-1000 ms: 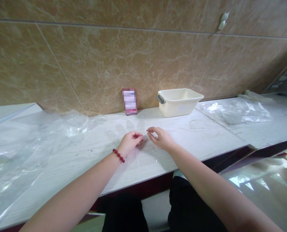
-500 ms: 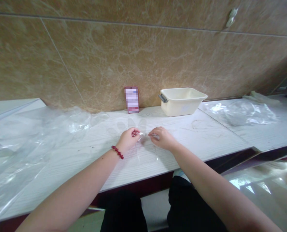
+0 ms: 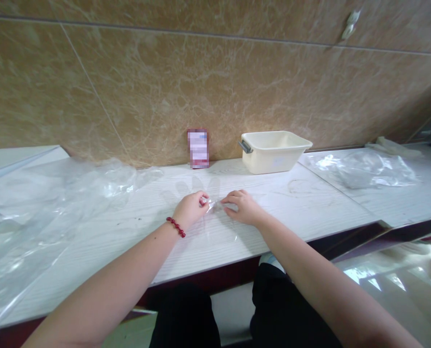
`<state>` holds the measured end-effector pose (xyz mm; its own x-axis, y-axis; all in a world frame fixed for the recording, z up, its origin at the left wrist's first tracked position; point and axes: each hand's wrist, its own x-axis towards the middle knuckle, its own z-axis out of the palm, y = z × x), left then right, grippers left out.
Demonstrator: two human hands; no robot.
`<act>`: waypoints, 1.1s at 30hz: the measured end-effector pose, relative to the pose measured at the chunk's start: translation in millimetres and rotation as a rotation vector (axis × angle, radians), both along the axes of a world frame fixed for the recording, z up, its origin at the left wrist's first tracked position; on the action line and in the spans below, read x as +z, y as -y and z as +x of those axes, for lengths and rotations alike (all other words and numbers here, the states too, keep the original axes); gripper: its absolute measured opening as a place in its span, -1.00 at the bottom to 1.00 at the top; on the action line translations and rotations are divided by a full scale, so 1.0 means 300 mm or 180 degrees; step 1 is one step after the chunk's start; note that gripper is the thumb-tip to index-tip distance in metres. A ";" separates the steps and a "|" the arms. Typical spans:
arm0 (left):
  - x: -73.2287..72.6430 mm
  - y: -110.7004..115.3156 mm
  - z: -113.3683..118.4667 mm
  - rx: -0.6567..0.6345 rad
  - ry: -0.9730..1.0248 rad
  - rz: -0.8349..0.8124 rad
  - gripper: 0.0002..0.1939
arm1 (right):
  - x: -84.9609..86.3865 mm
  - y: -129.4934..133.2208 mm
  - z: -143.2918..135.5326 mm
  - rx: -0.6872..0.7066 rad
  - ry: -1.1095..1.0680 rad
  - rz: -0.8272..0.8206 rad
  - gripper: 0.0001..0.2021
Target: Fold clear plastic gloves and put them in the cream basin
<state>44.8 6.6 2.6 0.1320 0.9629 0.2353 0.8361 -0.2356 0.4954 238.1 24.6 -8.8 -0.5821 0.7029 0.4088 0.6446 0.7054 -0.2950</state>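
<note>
A clear, thin plastic glove (image 3: pixel 197 184) lies flat on the white wood-grain table, its faint finger shapes pointing towards the wall. Its lower part stretches between my hands towards the table's front edge. My left hand (image 3: pixel 192 209), with a dark red bead bracelet (image 3: pixel 176 226) at the wrist, is closed in a pinch on a crumpled bit of the clear film. Just right of it, my right hand (image 3: pixel 242 208) has its thumb and forefinger apart, fingertips beside the film. Whether they touch it I cannot tell.
A cream plastic bin (image 3: pixel 273 159) with a grey handle stands by the wall. Left of it a small red-and-white card (image 3: pixel 198 149) leans upright. Large clear plastic sheeting (image 3: pixel 66 203) covers the left side, and a clear bag (image 3: pixel 375 168) lies at right.
My right hand's thumb and forefinger have spread apart from a pinch and shifted slightly left. My left hand keeps its pinch on the film, almost unmoved.
</note>
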 end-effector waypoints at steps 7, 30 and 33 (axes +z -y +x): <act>-0.005 -0.002 -0.006 0.0053 -0.0105 -0.0039 -0.76 | -0.014 -0.006 0.001 -0.0208 0.0237 -0.0176 -0.72; 0.035 0.003 -0.046 -0.0714 -0.1021 0.0262 -0.65 | 0.012 -0.016 0.032 -0.0053 0.0909 -0.0559 -0.63; 0.033 0.025 -0.017 -0.1552 -0.1243 0.0143 -0.57 | 0.008 -0.016 0.034 -0.0051 0.0894 -0.0552 -0.62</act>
<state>39.7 -0.9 12.6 0.6382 0.7605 0.1197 0.7445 -0.6492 0.1558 248.2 29.5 -6.4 -0.6435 0.7579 0.1074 0.7282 0.6494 -0.2191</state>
